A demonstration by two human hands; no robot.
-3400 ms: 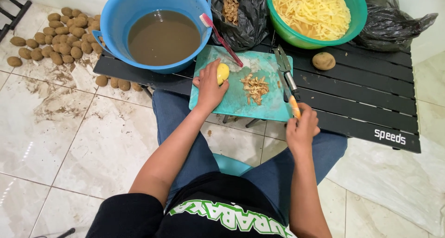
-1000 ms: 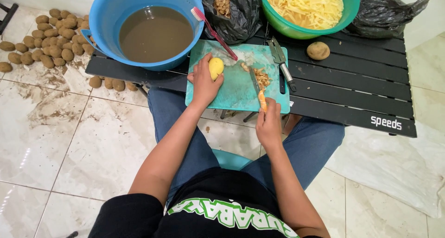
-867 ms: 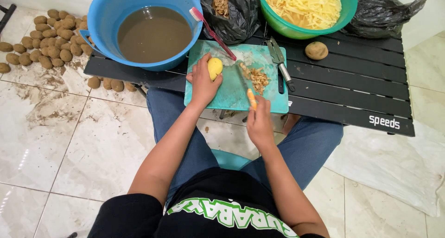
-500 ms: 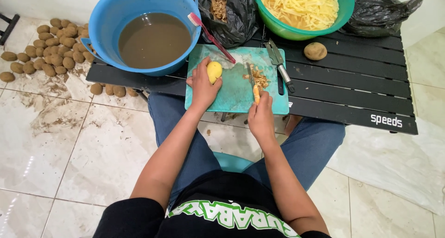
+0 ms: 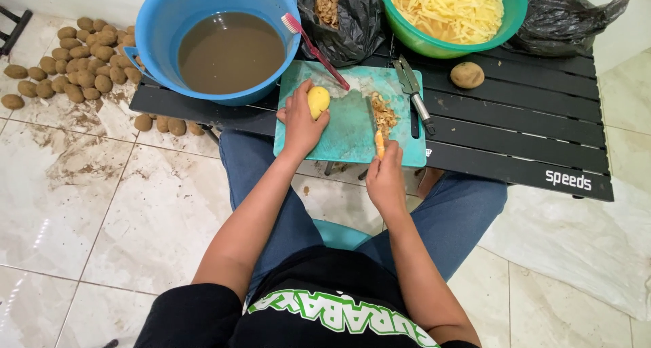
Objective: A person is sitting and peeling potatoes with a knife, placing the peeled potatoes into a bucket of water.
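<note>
The left hand (image 5: 300,121) is gripping a peeled potato (image 5: 318,101), pressing it down on the teal board (image 5: 349,128) near its left end. The right hand (image 5: 385,178) is closing around a knife (image 5: 375,128) by its orange handle, the blade pointing away beside a pile of peels (image 5: 385,112) (well right of the potato). Both are working on the black table (image 5: 515,138).
</note>
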